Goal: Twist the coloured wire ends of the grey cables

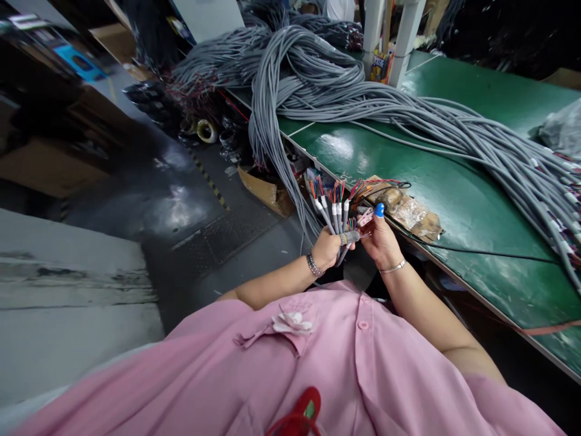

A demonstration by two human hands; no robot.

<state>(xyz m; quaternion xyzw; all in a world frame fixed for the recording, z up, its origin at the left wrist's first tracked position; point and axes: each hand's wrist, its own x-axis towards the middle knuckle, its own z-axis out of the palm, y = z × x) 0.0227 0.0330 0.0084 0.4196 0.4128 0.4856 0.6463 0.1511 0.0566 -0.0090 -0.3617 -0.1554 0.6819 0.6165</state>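
My left hand (327, 247) is closed around several grey cables (336, 218). Their stripped ends fan upward, showing white collars and thin coloured wires (338, 191). A grey knitted finger cover (349, 237) with a yellow band lies across the cables, apparently on my left thumb. Close on the right, my right hand (381, 243) has curled fingers beside the thin wires at that cover's tip. A blue finger cot (379, 210) caps its raised thumb. Next to it shows a small pink piece (364, 216), too small to name. What the right fingers pinch is hidden.
A large heap of grey cables (313, 91) runs along the green table (458, 200) and hangs over its edge. On the table lies a taped brown block (408, 212) with a black cord. An open carton (265, 191) stands on the floor; a white cabinet (77, 272) is at left.
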